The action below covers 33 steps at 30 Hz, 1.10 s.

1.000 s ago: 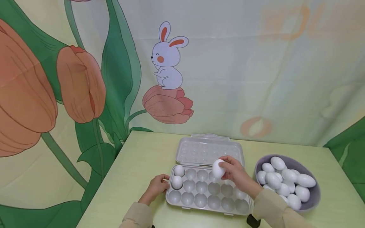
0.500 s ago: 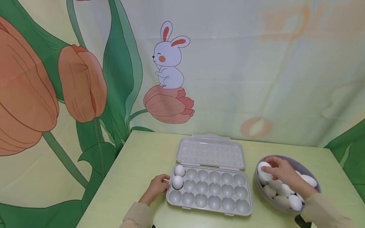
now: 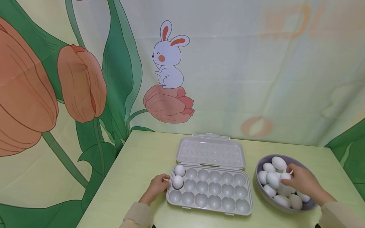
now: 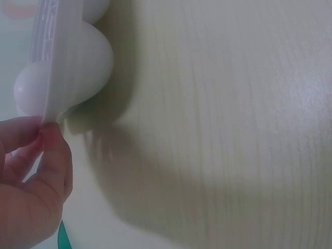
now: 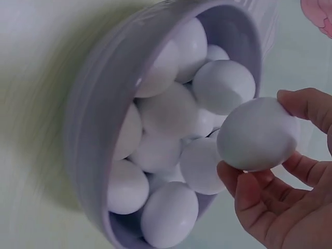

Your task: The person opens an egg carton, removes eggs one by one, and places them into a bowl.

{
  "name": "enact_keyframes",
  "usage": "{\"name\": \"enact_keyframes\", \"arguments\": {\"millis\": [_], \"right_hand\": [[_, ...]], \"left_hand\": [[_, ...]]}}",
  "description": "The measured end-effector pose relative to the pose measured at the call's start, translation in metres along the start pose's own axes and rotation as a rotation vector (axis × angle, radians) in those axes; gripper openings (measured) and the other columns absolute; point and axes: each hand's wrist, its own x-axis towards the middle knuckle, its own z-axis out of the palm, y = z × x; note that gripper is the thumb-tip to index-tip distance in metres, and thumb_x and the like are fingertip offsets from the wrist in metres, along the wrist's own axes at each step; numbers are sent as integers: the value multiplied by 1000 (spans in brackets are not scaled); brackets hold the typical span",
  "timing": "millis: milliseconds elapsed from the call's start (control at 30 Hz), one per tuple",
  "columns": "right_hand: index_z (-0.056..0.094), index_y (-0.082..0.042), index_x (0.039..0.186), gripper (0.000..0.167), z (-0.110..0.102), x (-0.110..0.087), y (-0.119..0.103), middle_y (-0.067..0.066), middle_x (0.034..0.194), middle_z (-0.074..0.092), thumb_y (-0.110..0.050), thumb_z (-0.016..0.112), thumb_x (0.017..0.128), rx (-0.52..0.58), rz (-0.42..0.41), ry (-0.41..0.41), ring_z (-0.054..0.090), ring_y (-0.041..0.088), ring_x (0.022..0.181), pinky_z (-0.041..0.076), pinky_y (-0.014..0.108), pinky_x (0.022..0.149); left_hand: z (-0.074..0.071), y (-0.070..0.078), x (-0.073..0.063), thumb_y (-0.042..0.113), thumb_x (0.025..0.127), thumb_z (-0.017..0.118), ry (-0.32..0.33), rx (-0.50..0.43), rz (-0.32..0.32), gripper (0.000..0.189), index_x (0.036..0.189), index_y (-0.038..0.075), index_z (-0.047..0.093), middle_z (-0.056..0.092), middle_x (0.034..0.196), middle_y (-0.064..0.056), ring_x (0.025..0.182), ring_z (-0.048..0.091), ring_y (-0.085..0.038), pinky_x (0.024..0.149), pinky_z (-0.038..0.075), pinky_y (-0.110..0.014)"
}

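My left hand (image 3: 159, 184) pinches the left rim of a pale egg tray (image 3: 214, 188), and the left wrist view shows thumb and finger on its edge (image 4: 54, 111). Two white eggs (image 3: 178, 182) sit in the tray's left column, back and middle rows. My right hand (image 3: 305, 182) is over a grey-purple bowl (image 3: 263, 198) to the tray's right. Seen from the right wrist, it holds a white egg (image 5: 258, 134) between thumb and fingers, just above the other eggs (image 5: 169, 214) in the bowl.
The tray's lid (image 3: 212, 153) lies folded back behind it, near the table's rear edge. A printed cloth (image 3: 222, 79) with tulips and a rabbit hangs behind the pale wooden table (image 3: 142, 152).
My right hand has moved right, carrying an egg from over the tray to the bowl's left side, then further right across the bowl. My left hand has stayed on the tray.
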Motion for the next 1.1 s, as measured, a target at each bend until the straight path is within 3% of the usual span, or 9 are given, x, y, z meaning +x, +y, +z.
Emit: {"name": "enact_keyframes", "arguments": {"millis": [200, 500, 1100], "right_hand": [[49, 5, 86, 39, 4, -2, 14, 6, 70, 54, -23, 70, 69, -72, 23, -9, 46, 17, 62, 37, 31, 54], [46, -3, 87, 41, 4, -9, 20, 12, 78, 55, -30, 69, 68, -132, 122, -44, 52, 23, 67, 36, 36, 49], [45, -5, 88, 34, 19, -13, 34, 20, 88, 54, -28, 64, 70, -181, 158, -40, 54, 37, 70, 36, 43, 47]], "left_hand": [[1, -1, 1, -6, 73, 55, 4, 1, -1, 28, 101, -6, 55, 59, 75, -10, 61, 53, -13, 55, 47, -27], [2, -2, 1, -5, 73, 56, 11, -1, -3, 27, 100, -6, 56, 56, 71, -7, 59, 50, -12, 53, 44, -25], [1, 0, 0, -6, 73, 55, 4, -7, -7, 27, 101, -7, 55, 57, 73, -9, 60, 50, -12, 54, 46, -27]]}}
